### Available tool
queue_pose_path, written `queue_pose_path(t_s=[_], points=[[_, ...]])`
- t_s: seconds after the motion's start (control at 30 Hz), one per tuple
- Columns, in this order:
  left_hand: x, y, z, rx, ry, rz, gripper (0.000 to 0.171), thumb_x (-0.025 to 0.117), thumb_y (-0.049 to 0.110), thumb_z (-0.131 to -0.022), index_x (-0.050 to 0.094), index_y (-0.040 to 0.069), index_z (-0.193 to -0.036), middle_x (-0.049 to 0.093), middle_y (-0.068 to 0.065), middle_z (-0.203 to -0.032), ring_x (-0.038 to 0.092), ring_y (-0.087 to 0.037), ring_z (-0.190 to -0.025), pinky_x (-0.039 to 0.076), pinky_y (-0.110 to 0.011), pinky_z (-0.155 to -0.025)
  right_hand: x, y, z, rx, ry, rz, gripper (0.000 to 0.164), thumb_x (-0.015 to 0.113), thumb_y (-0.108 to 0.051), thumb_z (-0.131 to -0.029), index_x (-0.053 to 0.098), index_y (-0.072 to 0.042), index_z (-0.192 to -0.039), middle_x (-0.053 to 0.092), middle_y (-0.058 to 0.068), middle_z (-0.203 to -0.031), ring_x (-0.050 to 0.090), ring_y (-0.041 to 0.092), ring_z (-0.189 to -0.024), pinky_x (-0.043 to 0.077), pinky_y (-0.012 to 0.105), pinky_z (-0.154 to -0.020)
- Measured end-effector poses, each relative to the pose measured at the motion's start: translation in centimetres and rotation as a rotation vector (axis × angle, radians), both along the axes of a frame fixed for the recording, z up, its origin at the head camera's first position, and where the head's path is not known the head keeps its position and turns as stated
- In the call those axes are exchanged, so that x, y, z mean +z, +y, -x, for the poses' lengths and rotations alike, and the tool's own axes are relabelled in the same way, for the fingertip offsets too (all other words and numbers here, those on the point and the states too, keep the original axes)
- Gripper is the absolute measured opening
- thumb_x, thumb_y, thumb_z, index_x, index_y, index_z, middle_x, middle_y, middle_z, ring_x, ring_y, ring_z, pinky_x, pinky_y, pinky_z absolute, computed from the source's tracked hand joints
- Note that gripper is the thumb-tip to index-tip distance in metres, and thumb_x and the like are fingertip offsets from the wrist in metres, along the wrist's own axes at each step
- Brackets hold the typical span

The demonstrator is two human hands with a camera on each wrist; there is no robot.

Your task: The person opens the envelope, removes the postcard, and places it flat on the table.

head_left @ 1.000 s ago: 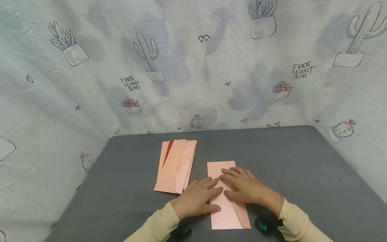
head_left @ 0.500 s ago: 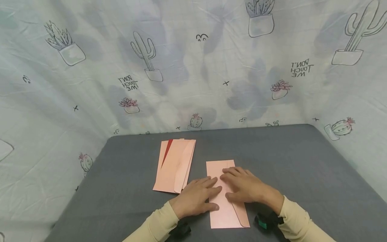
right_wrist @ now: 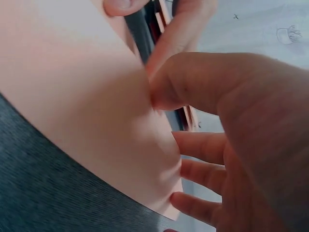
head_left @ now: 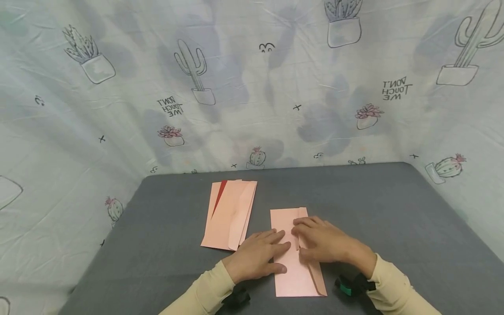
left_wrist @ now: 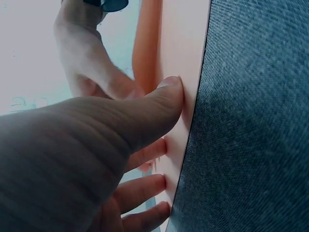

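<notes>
A pink envelope (head_left: 289,282) lies flap side up on the table, its long flap (head_left: 315,278) raised a little along the inner edge. My left hand (head_left: 256,257) rests on the envelope's left side with fingers spread, thumb and fingertips pressing its face. My right hand (head_left: 324,239) is over the flap, its thumb and fingertips lined up along the free edge. Close up in the right wrist view, the flap (right_wrist: 91,96) bows where those fingertips touch it. The envelope's inside is hidden.
Several more pink envelopes (head_left: 228,218) overlap in a pile to the left, with a red strip (head_left: 219,194) showing near the top. The dark grey table (head_left: 354,197) meets a curtain (head_left: 236,87) printed with cacti at the back and sides.
My right hand has shifted slightly to the right, and the flap under it has come up from lying flat. My left hand stays put on the envelope.
</notes>
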State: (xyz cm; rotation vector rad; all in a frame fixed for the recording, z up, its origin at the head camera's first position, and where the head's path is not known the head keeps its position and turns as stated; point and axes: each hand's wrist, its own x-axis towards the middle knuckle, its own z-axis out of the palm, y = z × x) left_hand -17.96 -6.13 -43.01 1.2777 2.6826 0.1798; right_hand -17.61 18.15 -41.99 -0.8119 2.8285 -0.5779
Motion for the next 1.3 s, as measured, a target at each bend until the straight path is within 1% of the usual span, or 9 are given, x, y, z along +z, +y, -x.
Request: queue_pose_path(t_s=[0.17,0.3,0.43,0.53,0.83,1.03,1.1,1.2,1.3], points=[[0.1,0.0,0.0,0.004,0.001,0.006,0.058,0.062,0.053,-0.096,0.055,0.026,-0.147,0.046,-0.005,-0.159,0.043,-0.026,-0.148,0.042,-0.048,-0.114,0.8,0.5,0.0,-0.001,-0.016,0.029,0.035,0.07,-0.029,-0.087,0.065,-0.019,-0.12,0.053,0.008,-0.147,0.051,0.035,-0.132,0.045,0.059,-0.101],[0.1,0.0,0.0,0.014,-0.018,0.011,0.058,0.062,0.053,-0.096,0.054,0.027,-0.147,0.045,-0.004,-0.159,0.042,-0.025,-0.149,0.042,-0.047,-0.115,1.4,1.0,0.1,-0.036,-0.033,0.019,0.025,0.068,-0.028,-0.09,0.066,-0.02,-0.114,0.054,0.008,-0.144,0.052,0.035,-0.129,0.046,0.059,-0.099],[0.2,0.0,-0.1,0.026,-0.031,0.015,0.059,0.062,0.053,-0.096,0.054,0.027,-0.148,0.044,-0.003,-0.16,0.041,-0.024,-0.149,0.041,-0.047,-0.115,1.8,1.4,0.1,-0.076,0.027,-0.013,0.016,0.065,-0.025,-0.096,0.067,-0.019,-0.11,0.06,0.005,-0.13,0.054,0.034,-0.123,0.046,0.06,-0.098],[0.2,0.0,-0.1,0.032,-0.033,0.016,0.058,0.062,0.053,-0.096,0.054,0.028,-0.148,0.044,-0.003,-0.16,0.041,-0.024,-0.149,0.041,-0.047,-0.115,2.0,1.6,0.2,-0.097,0.054,-0.046,0.018,0.067,-0.025,-0.096,0.067,-0.018,-0.112,0.061,0.003,-0.124,0.055,0.033,-0.12,0.045,0.059,-0.097],[0.2,0.1,-0.1,0.027,-0.03,0.004,0.058,0.063,0.052,-0.096,0.054,0.028,-0.147,0.046,-0.003,-0.159,0.042,-0.024,-0.149,0.042,-0.048,-0.115,2.0,1.7,0.1,-0.128,0.047,-0.123,0.029,0.075,-0.024,-0.09,0.067,-0.013,-0.116,0.062,0.006,-0.123,0.055,0.038,-0.123,0.045,0.06,-0.099],[0.1,0.0,-0.1,0.019,-0.032,-0.003,0.058,0.062,0.052,-0.096,0.054,0.027,-0.148,0.045,-0.004,-0.159,0.042,-0.025,-0.149,0.041,-0.049,-0.115,1.4,1.8,0.0,-0.09,0.115,-0.188,0.024,0.072,-0.01,-0.09,0.069,-0.009,-0.114,0.063,0.008,-0.116,0.057,0.036,-0.112,0.048,0.057,-0.093],[0.0,0.0,-0.1,0.016,-0.028,-0.004,0.058,0.062,0.051,-0.096,0.054,0.027,-0.148,0.045,-0.004,-0.159,0.042,-0.025,-0.149,0.041,-0.049,-0.115,1.1,1.8,0.0,-0.076,0.121,-0.185,0.024,0.07,-0.003,-0.09,0.07,-0.006,-0.114,0.063,0.009,-0.114,0.057,0.034,-0.108,0.048,0.056,-0.092],[0.0,0.0,0.0,0.017,-0.026,-0.001,0.058,0.062,0.052,-0.096,0.054,0.028,-0.148,0.045,-0.003,-0.159,0.042,-0.025,-0.149,0.041,-0.049,-0.115,0.8,1.7,0.1,-0.066,0.086,-0.143,0.027,0.07,0.005,-0.087,0.069,-0.004,-0.113,0.061,0.01,-0.112,0.056,0.031,-0.103,0.05,0.05,-0.086],[-0.1,0.0,0.0,0.021,-0.027,0.002,0.058,0.063,0.052,-0.095,0.054,0.028,-0.147,0.046,-0.003,-0.159,0.042,-0.025,-0.149,0.042,-0.049,-0.115,0.5,1.5,0.3,-0.068,0.045,-0.093,0.027,0.069,0.004,-0.089,0.068,-0.006,-0.114,0.059,0.007,-0.111,0.057,0.028,-0.101,0.051,0.043,-0.082]])
